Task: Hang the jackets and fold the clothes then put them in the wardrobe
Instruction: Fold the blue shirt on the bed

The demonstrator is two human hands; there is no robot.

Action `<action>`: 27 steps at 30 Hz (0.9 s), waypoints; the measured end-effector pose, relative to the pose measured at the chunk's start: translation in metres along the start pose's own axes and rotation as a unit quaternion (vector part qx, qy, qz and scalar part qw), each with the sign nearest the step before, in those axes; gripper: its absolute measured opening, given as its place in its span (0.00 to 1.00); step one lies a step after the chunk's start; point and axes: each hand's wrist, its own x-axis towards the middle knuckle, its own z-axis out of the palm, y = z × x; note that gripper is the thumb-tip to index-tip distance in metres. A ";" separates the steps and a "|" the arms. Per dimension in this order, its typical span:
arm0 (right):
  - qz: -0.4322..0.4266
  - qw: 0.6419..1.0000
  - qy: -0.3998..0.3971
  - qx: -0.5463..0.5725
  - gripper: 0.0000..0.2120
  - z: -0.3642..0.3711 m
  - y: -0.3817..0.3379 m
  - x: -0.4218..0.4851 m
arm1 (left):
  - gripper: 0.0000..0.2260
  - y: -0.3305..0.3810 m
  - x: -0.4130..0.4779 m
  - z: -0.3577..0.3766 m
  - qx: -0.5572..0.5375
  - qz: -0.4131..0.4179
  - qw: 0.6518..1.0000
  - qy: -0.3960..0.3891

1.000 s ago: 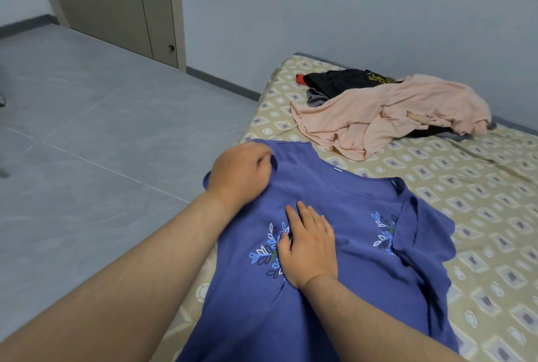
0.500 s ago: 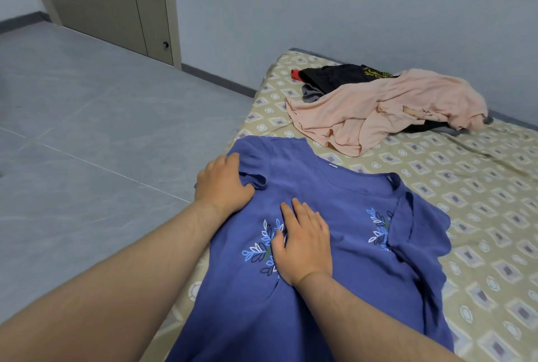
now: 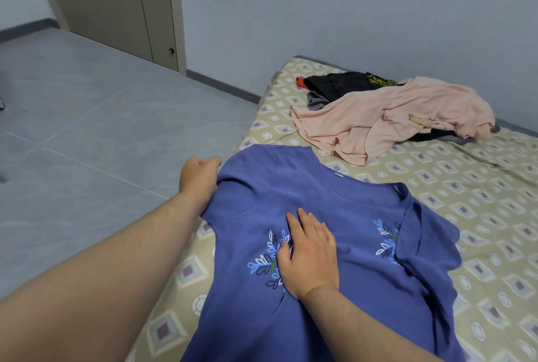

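Observation:
A blue shirt with leaf prints lies spread on the bed, collar toward the wall. My left hand sits at the shirt's left sleeve edge, fingers curled round the fabric there. My right hand presses flat on the shirt's chest beside the left leaf print, fingers straight. A peach garment lies crumpled farther back on the bed, over a black garment with yellow print.
The bed has a beige patterned sheet and stands against the pale wall. Grey tiled floor stretches to the left. A closed brown door stands at the far left corner.
My left hand has slid outward from the shirt's left shoulder to the sleeve edge, drawing the sleeve out. My right hand has stayed pressed on the chest.

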 end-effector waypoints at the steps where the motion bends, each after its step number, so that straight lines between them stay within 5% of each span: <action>1: 0.000 1.000 0.001 0.001 0.30 0.000 0.000 0.000 | 0.15 0.000 -0.003 0.003 0.018 -0.007 0.999 -0.033; 6: 0.000 1.000 -0.001 -0.007 0.30 0.000 0.000 0.000 | 0.19 -0.006 -0.003 0.016 0.026 -0.132 0.979 -0.152; 15: 0.001 1.000 -0.004 -0.003 0.31 0.000 0.000 0.000 | 0.15 -0.005 -0.004 -0.010 0.003 -0.248 0.943 -0.223; 18: 0.001 1.000 -0.005 -0.006 0.31 0.001 0.001 0.000 | 0.14 -0.009 -0.005 -0.010 -0.001 -0.208 0.947 -0.243; 22: 0.002 1.000 -0.001 -0.001 0.30 0.001 0.000 0.000 | 0.03 -0.017 0.000 -0.007 -0.058 -0.074 0.986 -0.137; 27: 0.003 1.000 0.000 0.003 0.30 0.001 0.001 0.000 | 0.10 -0.013 0.001 -0.012 -0.102 -0.030 0.990 -0.090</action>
